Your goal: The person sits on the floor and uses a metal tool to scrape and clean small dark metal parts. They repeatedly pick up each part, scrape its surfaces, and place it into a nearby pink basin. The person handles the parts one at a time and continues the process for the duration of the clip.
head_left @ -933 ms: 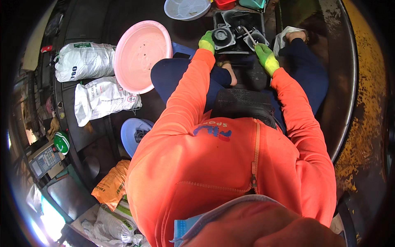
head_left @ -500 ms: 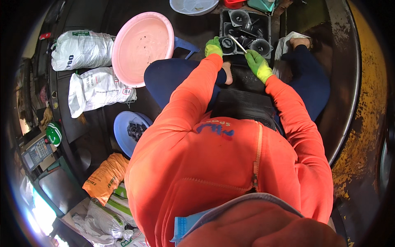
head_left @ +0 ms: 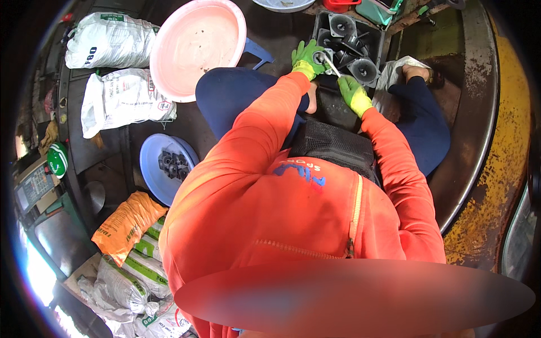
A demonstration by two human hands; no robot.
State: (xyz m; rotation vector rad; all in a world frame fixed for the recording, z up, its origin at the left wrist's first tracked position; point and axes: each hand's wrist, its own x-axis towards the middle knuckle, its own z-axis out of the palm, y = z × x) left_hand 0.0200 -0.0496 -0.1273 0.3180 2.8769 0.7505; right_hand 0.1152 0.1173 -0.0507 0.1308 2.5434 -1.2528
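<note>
In a green and yellow glove, my left hand (head_left: 306, 59) has its fingers closed at the edge of a dark round plastic part (head_left: 322, 57) and steadies it at the crate's near left corner. My right hand (head_left: 354, 95), gloved alike, is wrapped round a slim pale tool (head_left: 331, 65) whose far end touches or hovers over that part; its exact kind is too small to tell. Both hands are at the near side of a black crate (head_left: 381, 43). Inside it lie several black funnel-shaped parts (head_left: 364, 71), one of them (head_left: 342, 25) at the back.
A pink basin (head_left: 198, 42) stands to the left, with a blue stool (head_left: 259, 53) beside it. Two white sacks (head_left: 121, 104) lie farther left. A blue basin (head_left: 151, 160) holds dark parts. An orange sack (head_left: 127, 222) is at lower left; a rusty yellow edge (head_left: 486, 186) runs along the right.
My left hand has shifted right and its fingers have spread further over the part. The tool's tip has come closer to the part. The whole view has shifted slightly.
</note>
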